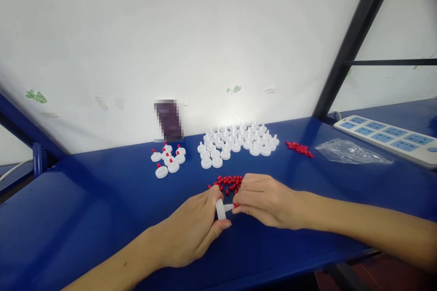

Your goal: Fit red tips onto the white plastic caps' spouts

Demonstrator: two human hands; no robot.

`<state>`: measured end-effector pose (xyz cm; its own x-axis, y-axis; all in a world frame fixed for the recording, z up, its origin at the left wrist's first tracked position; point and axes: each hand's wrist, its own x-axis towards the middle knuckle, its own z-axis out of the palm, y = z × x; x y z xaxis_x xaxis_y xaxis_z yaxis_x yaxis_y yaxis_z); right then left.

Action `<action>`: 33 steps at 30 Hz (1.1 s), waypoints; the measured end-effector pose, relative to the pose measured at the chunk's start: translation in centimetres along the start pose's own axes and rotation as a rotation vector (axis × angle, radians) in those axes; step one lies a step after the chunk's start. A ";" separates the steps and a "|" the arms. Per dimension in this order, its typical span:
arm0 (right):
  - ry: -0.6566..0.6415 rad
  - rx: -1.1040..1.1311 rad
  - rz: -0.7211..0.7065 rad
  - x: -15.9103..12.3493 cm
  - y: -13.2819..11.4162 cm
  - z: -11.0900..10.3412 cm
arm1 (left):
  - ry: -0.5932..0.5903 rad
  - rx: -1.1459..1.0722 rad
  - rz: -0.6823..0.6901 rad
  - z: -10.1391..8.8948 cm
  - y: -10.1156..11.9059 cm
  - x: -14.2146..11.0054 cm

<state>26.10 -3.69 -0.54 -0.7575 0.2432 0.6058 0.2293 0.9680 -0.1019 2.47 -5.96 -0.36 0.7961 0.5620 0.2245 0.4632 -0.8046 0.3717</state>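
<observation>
My left hand (194,223) is closed around a white nozzle cap (221,210), which lies on its side with its spout pointing right. Between the thumb and fingers of my right hand (264,200) is a small red tip cap (236,205), at the end of that spout. Whether the tip cap is fully seated I cannot tell. Just beyond both hands lies a pile of loose red tip caps (227,182), partly hidden by my right hand. Farther back stand many white nozzle caps (235,145) with bare spouts. To their left, several nozzle caps with red tips (173,167) stand upright.
A smaller heap of red tip caps (299,148) lies at right, beside a clear plastic bag (351,152). A white power strip (385,136) lies behind the bag. A blurred dark object (170,120) leans on the wall. The blue table (102,200) ends at the wall.
</observation>
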 end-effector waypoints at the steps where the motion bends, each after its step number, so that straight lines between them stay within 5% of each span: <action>1: 0.008 0.028 0.019 0.1 -0.1 0.0 | 0.005 -0.001 0.007 0.0 0.0 0.0; 10: -0.008 0.244 0.292 0.6 -1.9 -0.6 | 0.005 -0.023 0.026 0.1 -0.5 0.0; 19: -0.185 0.609 0.662 1.8 -2.7 -2.0 | 0.093 0.010 0.065 0.3 -0.6 0.2; 26: -0.175 0.557 0.543 1.7 -2.3 -2.2 | 0.179 0.271 0.141 -1.2 -0.4 0.6; 33: -0.172 0.797 0.669 1.6 -2.1 -1.8 | 0.283 0.485 0.239 -1.5 -0.5 0.9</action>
<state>25.53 -5.45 2.04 -0.7155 0.6881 0.1208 0.2117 0.3783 -0.9011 2.38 -4.75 1.01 0.7964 0.3311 0.5062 0.4620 -0.8730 -0.1559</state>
